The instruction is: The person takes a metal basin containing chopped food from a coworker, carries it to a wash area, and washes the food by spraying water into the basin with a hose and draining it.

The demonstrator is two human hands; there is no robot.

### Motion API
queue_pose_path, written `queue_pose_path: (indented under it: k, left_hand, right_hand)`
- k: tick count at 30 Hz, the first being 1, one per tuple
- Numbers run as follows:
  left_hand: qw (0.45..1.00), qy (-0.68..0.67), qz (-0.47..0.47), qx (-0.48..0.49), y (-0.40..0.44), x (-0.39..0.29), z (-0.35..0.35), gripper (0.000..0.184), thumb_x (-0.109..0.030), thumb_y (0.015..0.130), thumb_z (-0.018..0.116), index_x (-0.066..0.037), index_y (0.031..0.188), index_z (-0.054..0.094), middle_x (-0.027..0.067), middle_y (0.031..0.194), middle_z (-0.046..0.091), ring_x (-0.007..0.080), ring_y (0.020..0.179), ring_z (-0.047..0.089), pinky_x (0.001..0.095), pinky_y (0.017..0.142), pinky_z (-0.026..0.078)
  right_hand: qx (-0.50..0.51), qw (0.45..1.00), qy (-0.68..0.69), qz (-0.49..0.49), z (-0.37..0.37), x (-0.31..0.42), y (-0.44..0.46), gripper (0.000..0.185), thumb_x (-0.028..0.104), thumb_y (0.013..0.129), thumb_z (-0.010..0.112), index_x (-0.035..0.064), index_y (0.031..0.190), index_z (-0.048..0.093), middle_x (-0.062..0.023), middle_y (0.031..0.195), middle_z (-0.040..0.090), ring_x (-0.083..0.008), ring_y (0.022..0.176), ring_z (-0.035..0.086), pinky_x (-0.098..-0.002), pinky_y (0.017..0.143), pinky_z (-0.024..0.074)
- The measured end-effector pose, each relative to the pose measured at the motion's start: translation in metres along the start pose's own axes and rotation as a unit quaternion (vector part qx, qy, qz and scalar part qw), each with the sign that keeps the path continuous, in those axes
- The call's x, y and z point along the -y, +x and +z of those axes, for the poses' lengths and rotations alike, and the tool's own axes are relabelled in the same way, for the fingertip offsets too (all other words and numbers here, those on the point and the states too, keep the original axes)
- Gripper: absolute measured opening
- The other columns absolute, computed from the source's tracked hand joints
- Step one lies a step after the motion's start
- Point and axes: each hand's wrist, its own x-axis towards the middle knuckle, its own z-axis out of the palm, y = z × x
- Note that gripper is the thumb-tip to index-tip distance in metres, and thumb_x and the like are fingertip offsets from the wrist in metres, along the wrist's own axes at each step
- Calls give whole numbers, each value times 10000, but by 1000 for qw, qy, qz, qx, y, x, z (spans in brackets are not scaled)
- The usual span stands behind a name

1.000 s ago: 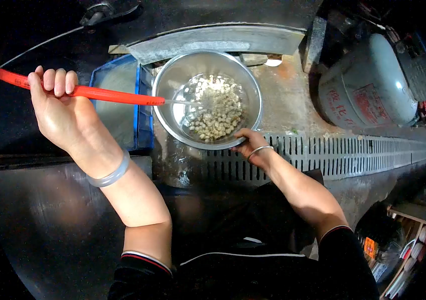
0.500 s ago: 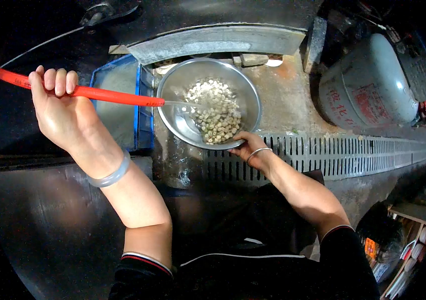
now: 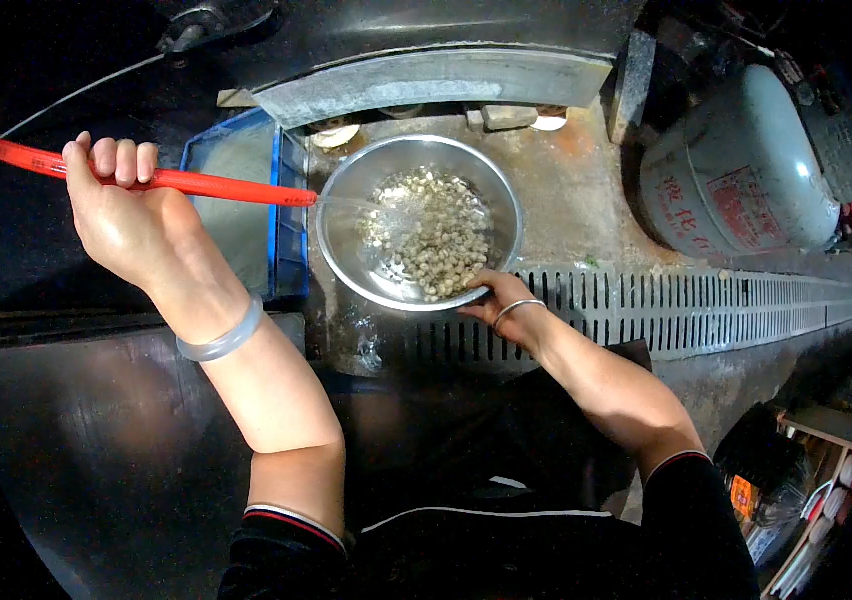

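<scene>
My left hand [image 3: 126, 205] is wrapped round a red hose [image 3: 231, 188], whose end points right, over the near-left rim of a metal bowl [image 3: 346, 255]. Water runs from the hose into the bowl. Inside lie many small pale round pieces [image 3: 436, 235], wet and heaped toward the right; their exact kind I cannot make out. My right hand [image 3: 506, 305] grips the bowl's lower right rim, thumb on top and fingers underneath, partly hidden.
A slotted metal drain grate [image 3: 686, 305] crosses the floor to the right. Behind it stands a large grey gas cylinder [image 3: 736, 175]. A blue crate [image 3: 274, 210] is left of the bowl, and a curved metal panel [image 3: 426, 80] lies beyond. Shelving [image 3: 836, 430] fills the lower right.
The bowl has tipped back to a more level position, its far rim moving nearer to me. The pale pieces have spread out in the water. The hose end has shifted slightly left and up.
</scene>
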Motion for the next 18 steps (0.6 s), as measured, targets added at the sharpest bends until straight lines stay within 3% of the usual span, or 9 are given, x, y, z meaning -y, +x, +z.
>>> queue_pose_path:
  k: [10,18]
  left_hand:
    - [1000,-16,-18,12,3,3,-9,135,-135,864,391,-16,811,424,-10,589,299,67,486,268,207,430,251]
    - [999,-33,-34,26,5,3,-15,197,-196,874,355,-20,805,411,2,584,304,74,479,275,208,425,257]
  right_hand:
    - [-16,999,-38,-9,-6,-3,3,286,-1,725,446,-91,995,418,-175,942,527,-254,828,566,-351,702,529]
    - [-64,995,-60,-41,-6,-1,4,219,7,716,466,-74,919,455,-149,855,546,-236,756,576,-329,640,542]
